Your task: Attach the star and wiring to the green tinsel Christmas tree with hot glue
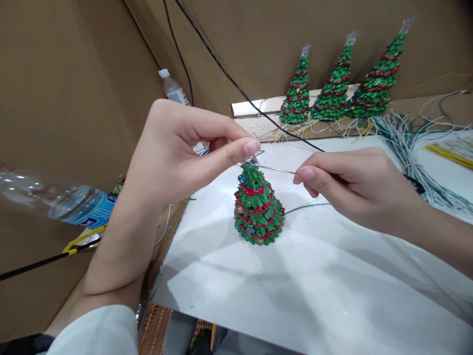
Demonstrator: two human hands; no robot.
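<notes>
A small green Christmas tree figurine (258, 212) with red garlands and coloured baubles stands upright on the white tabletop. My left hand (199, 148) is closed in a pinch just above its clear top; what lies between the thumb and finger is too small to make out. From the right, my right hand (340, 185) pinches a thin metal rod (277, 169), whose far part crosses the treetop below my left fingertips. I cannot tell whether the rod touches the tree. A thin green wire (306, 206) runs right from behind the tree.
Several finished-looking trees, such as one tree (334, 88), lean at the back against the cardboard wall (236, 44). A bundle of white and green wires (410, 148) lies right. A black cable (229, 76) crosses behind my hands. Plastic bottles, one blue-labelled bottle (81, 204), are left.
</notes>
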